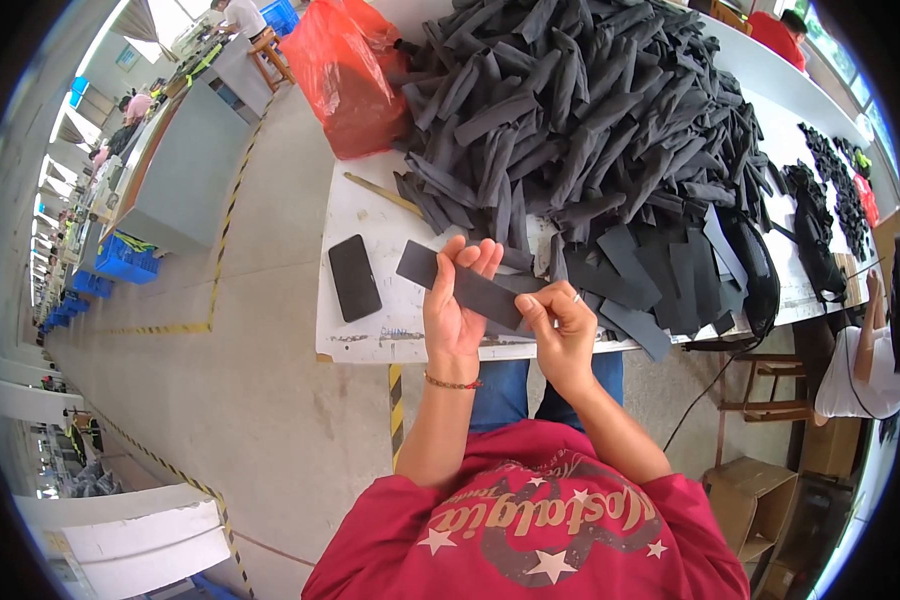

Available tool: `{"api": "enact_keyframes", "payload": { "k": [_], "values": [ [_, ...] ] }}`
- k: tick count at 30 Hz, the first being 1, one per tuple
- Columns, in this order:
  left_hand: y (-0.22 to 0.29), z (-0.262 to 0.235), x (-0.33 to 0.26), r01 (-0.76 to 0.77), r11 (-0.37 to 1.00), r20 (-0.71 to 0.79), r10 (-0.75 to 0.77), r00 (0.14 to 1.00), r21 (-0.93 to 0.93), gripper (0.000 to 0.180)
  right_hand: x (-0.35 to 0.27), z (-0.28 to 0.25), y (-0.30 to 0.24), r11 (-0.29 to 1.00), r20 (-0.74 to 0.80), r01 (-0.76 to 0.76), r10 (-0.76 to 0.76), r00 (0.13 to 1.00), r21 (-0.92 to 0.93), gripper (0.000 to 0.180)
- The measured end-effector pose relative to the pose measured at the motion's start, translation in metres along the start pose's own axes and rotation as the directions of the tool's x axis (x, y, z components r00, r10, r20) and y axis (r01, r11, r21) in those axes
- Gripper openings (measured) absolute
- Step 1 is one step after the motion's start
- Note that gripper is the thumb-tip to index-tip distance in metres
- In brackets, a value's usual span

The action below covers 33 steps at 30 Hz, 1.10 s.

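Note:
My left hand (454, 310) holds a flat dark grey fabric strip (432, 271) from underneath, fingers curled over its upper edge. My right hand (560, 325) pinches the strip's right end between thumb and fingers. The strip lies slanted above the front edge of a white table (370, 340). Just behind my hands rises a big heap of similar dark strips (580, 110), with flatter cut pieces (660, 270) spread to the right.
A black phone (354, 277) lies on the table left of my hands. A red plastic bag (345, 75) sits at the table's back left, with a thin wooden stick (382, 193) near it. Another person (860, 365) sits at the right. Wooden stool (770, 385) and cardboard box (750, 500) stand nearby.

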<state>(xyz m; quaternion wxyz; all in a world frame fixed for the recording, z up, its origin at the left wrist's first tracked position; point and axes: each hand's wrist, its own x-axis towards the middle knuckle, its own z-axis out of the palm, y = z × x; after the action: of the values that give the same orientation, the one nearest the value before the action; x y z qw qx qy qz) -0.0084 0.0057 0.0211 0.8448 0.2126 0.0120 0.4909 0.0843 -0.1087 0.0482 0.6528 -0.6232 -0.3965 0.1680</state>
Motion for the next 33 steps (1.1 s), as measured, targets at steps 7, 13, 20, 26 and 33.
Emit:
{"api": "enact_keyframes", "payload": {
  "k": [7,13,20,26,33],
  "values": [
    [0.044,0.001,0.023,-0.216,0.975,-0.042,0.218,0.975,0.042,0.026,0.012,-0.036,0.020,0.998,-0.028,-0.065,0.065,0.998,0.001,0.017],
    [0.025,0.016,0.021,-0.089,0.992,0.062,0.083,0.995,0.093,0.027,0.018,0.000,-0.004,0.961,0.197,-0.166,0.123,0.973,0.221,0.030],
    [0.020,0.011,0.015,-0.036,0.993,-0.139,0.052,0.989,0.109,0.025,0.023,-0.007,-0.013,0.699,0.142,0.664,-0.653,0.744,-0.265,0.027],
    [0.024,-0.037,0.009,-0.035,0.995,-0.154,0.020,0.988,-0.090,0.015,0.018,-0.013,-0.001,0.596,0.234,0.746,-0.712,0.662,-0.297,0.032],
    [0.034,-0.083,0.003,-0.052,0.973,-0.558,0.171,0.812,0.224,0.013,0.006,-0.046,0.059,0.897,0.047,-0.406,0.404,0.914,0.178,0.009]
  ]
}}
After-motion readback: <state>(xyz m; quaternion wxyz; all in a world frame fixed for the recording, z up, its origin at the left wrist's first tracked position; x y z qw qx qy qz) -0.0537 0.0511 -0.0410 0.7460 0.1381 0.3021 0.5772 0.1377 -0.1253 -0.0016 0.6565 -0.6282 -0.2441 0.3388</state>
